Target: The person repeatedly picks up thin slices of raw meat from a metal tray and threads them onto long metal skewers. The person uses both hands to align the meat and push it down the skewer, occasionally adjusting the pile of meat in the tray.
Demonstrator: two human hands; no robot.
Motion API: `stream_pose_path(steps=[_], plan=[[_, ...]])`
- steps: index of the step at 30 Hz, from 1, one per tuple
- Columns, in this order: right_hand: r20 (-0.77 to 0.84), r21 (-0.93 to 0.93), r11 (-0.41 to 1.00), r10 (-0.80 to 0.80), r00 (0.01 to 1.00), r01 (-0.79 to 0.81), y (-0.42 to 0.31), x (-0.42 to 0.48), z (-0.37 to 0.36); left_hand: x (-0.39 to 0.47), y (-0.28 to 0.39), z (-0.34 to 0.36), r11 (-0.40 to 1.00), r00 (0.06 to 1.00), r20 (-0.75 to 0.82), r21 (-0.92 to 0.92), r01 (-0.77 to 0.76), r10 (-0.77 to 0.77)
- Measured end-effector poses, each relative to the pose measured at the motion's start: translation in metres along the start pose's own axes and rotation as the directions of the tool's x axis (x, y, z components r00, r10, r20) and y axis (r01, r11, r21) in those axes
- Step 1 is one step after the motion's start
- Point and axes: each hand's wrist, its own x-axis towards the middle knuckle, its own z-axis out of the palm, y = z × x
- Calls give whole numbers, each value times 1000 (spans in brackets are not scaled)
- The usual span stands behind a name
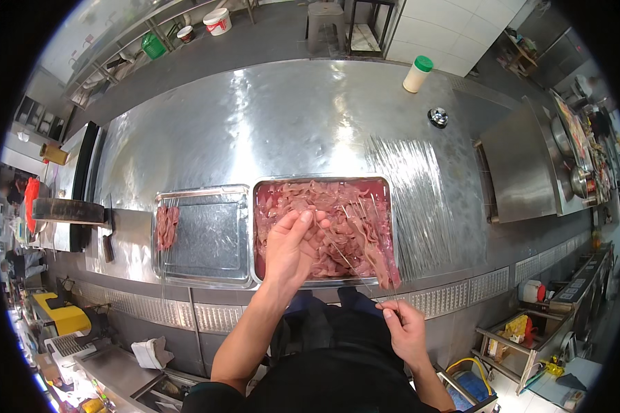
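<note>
My right hand grips the lower ends of several thin metal skewers in front of the table edge. Thin slices of raw meat are threaded along some of these skewers. One bare skewer slants up and left from that hand towards my left hand. The left thumb and fingers are pinched together near its upper end; whether a meat slice is between them is too small to tell. Beneath both lies a metal tray of raw sliced meat in reddish liquid.
Left of it, a shallow metal tray holds skewered meat along its left side. Many loose metal skewers lie at right. A green-lidded shaker, a call bell and a knife are on the steel table.
</note>
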Motion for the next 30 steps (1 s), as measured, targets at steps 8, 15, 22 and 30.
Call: stream_pose_path(steps=[8,15,22,30], plan=[[-25,67,998,-1,1000,3,7,1,5,-1,0,3,1000,1000,18,4,-8,8],[-37,73,997,-33,999,36,4,3,8,-2,1,2,1000,998,62,-1,-27,27],[-16,65,997,-28,999,29,3,3,4,-5,6,7,998,995,97,62,18,-24],[52,28,999,-28,998,26,-7,0,-5,-4,13,-1,984,980,193,176,22,-57]])
